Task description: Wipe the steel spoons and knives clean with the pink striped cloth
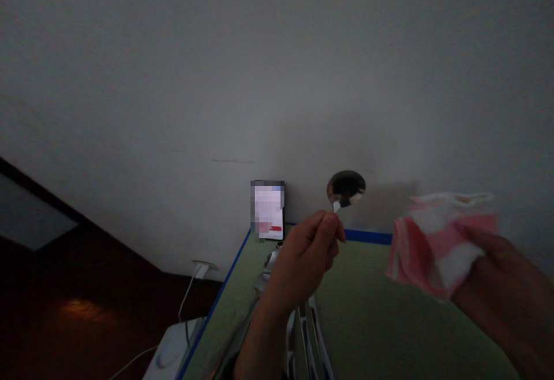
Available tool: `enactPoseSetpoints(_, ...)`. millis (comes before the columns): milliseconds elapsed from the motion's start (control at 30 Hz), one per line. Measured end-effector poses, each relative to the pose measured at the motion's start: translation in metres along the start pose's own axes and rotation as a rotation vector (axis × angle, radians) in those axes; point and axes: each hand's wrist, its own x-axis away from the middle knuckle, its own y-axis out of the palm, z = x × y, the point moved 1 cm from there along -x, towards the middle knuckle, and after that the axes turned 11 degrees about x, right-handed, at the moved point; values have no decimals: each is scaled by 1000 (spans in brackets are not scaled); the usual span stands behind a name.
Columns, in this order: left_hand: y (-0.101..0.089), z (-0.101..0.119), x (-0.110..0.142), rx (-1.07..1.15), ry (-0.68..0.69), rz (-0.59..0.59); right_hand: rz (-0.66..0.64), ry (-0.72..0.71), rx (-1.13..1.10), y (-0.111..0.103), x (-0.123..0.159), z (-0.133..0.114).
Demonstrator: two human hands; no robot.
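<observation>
Upright in my left hand [309, 253] is a shiny metal spoon [347, 187] with a large round bowl. My fingers are closed around its handle just below the bowl, and the rest of the handle is hidden. To the right, my right hand [502, 270] grips a folded pink and white cloth [450, 241], apart from the spoon. Under my left forearm, several metal utensils [309, 334] lie lengthwise on the green tabletop [372, 305]. My arm covers part of them.
A lit phone [268, 209] leans upright against the grey wall [216, 79] at the table's far left corner. Blue edging [367, 237] borders the table. Left of it stand a white box [173, 345] and a cable [185, 302] at a wall socket.
</observation>
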Motion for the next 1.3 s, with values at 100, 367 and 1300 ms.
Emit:
enactPoseSetpoints(100,1,2,3,-229,-34,36,-16,117,-95,7,-7,3)
enactPoseSetpoints(367,6,2,9,-717,-153,-97,-11,137,-261,16,-17,12)
enactPoseSetpoints(1300,3,8,2,-951,-257,-163,-269,268,-635,41,-8,28)
